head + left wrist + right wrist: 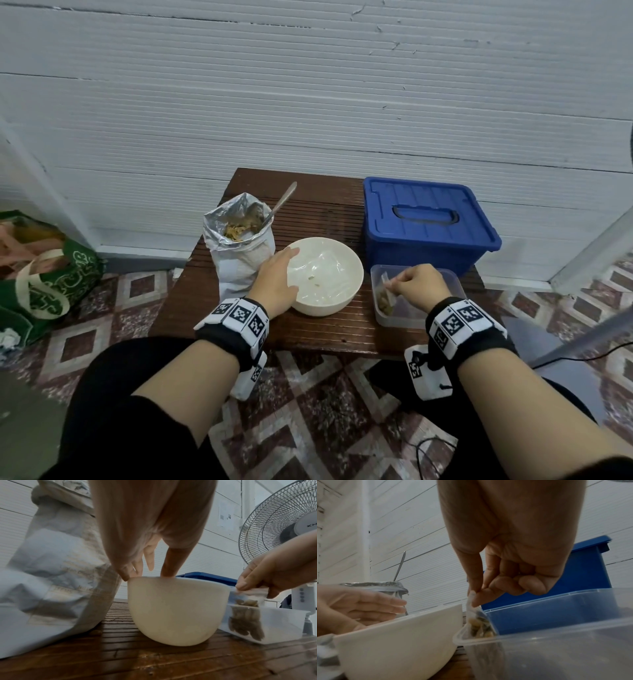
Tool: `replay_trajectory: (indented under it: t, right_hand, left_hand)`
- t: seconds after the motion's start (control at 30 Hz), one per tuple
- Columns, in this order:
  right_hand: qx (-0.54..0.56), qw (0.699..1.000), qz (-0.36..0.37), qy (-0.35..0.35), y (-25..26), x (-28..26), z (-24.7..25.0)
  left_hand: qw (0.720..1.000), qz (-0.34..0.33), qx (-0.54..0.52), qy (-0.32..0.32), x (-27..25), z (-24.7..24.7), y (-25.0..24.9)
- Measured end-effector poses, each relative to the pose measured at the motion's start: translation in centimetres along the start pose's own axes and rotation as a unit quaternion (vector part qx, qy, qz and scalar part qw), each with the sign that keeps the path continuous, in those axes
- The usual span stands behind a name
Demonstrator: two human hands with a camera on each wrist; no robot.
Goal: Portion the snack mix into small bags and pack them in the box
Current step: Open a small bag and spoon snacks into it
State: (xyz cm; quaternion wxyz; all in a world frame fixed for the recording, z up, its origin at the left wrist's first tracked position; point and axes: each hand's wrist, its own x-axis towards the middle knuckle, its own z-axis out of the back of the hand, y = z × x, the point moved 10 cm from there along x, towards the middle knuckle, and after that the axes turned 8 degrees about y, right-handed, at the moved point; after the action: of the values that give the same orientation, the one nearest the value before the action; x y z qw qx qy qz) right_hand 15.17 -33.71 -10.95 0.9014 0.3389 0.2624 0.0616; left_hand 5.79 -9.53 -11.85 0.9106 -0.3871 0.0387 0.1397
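Observation:
A small clear bag point(385, 294) with some snack mix hangs pinched at its top between the thumb and forefinger of my right hand point(418, 281). Its lower end sits inside the clear plastic container point(394, 320). In the right wrist view my right hand point(473, 595) holds the small bag point(479, 623) at the container's point(556, 642) left corner. My left hand point(277, 277) rests with straight fingers on the left rim of the white bowl point(318, 305); the bowl holds clear plastic and a few crumbs. In the left wrist view the fingers point(149, 559) touch the bowl point(176, 609) at its rim.
An open foil bag of snack mix point(239, 246) with a spoon point(282, 200) in it stands left of the bowl. A blue box point(428, 219) with its lid on sits behind the clear container. The small wooden table point(308, 335) stands against a white wall. A fan point(278, 520) is at the right.

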Motion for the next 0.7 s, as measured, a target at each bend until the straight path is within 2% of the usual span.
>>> replay_trajectory:
  t: [0.17, 0.4, 0.5, 0.6, 0.7]
  right_hand:
    - [-0.006, 1.0, -0.013, 0.003, -0.6, 0.4, -0.5]
    - [-0.007, 0.998, 0.029, -0.057, 1.2, 0.0, 1.0]
    - [-0.057, 0.992, 0.054, -0.099, 2.6, -0.2, 1.4]
    - [-0.154, 0.972, 0.105, -0.144, 5.2, -0.9, 1.1]
    - [-0.242, 0.949, 0.151, -0.134, 7.9, -1.2, -0.8]
  left_hand:
    - [1.0, -0.002, -0.007, -0.008, -0.1, 0.3, 0.1]
    - [1.0, -0.015, 0.011, 0.011, 0.0, -0.4, -0.4]
    - [1.0, -0.02, 0.01, 0.015, 0.0, -0.6, -0.5]
    - [1.0, -0.023, -0.005, 0.007, -0.1, -0.2, -0.4]
    - [1.0, -0.016, -0.024, -0.004, -0.1, 0.4, 0.3]
